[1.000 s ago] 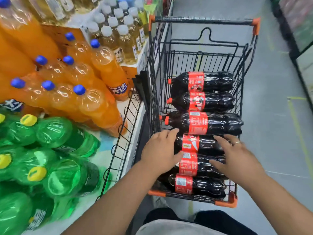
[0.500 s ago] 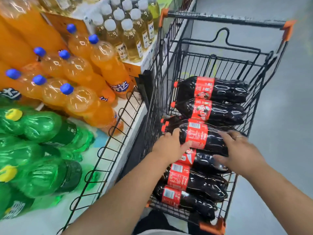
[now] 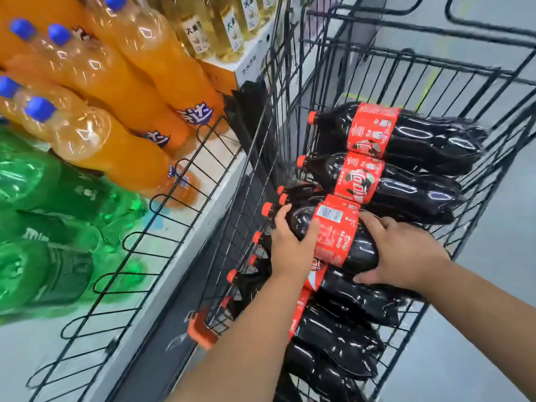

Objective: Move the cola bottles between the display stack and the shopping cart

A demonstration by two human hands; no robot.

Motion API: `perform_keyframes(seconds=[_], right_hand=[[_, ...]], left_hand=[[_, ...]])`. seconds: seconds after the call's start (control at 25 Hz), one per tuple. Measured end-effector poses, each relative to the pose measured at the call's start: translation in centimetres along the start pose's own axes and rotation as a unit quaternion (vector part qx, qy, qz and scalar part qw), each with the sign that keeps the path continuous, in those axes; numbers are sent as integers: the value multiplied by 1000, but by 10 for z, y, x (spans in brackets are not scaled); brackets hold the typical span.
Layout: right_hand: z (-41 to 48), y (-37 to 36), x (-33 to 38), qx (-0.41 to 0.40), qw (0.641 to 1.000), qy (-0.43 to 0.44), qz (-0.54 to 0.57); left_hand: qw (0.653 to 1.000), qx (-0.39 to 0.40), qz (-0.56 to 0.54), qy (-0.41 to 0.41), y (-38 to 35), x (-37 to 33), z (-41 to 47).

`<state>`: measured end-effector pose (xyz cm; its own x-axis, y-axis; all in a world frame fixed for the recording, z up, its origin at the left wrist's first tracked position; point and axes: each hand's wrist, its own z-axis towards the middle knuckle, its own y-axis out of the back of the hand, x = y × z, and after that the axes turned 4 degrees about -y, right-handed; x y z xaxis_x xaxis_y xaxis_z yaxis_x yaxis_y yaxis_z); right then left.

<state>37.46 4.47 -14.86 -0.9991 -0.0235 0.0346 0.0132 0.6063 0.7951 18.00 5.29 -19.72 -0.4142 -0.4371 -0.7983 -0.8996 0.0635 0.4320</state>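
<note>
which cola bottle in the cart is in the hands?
The cola bottle with its barcode facing up: left hand and right hand both grip it.

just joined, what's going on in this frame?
A person has both hands on one cola bottle lying on its side atop others in the shopping cart. The left hand grips it near the neck, and the right hand holds the base end. Other cola bottles lie sideways around it. On the display to the left sit orange soda bottles and green soda bottles. Going in or coming out: can't tell.
</note>
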Motion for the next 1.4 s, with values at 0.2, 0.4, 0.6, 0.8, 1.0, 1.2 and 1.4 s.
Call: perform_keyframes(seconds=[0.2, 0.4, 0.6, 0.8, 1.0, 1.2, 1.4], right_hand=[[4, -9, -2, -24, 999, 19, -14], [9, -14, -2, -36, 999, 27, -11], [6, -9, 1, -45, 999, 27, -8], [5, -5, 1, -31, 999, 13, 14], [6, 3, -3, 5, 999, 9, 52], [0, 4, 0, 6, 992, 7, 129], [-37, 7, 17, -3, 967, 6, 256]], left_hand=[[988, -107, -86, -69, -27, 32, 6], [963, -212, -128, -108, -46, 42, 12], [957, -221, -140, -127, -48, 44, 15], [964, -183, -167, -95, -45, 39, 12], [971, -157, -168, -65, -39, 23, 6], [968, -152, -199, -27, -27, 3, 2], [947, -161, -276, -21, -4, -31, -24]])
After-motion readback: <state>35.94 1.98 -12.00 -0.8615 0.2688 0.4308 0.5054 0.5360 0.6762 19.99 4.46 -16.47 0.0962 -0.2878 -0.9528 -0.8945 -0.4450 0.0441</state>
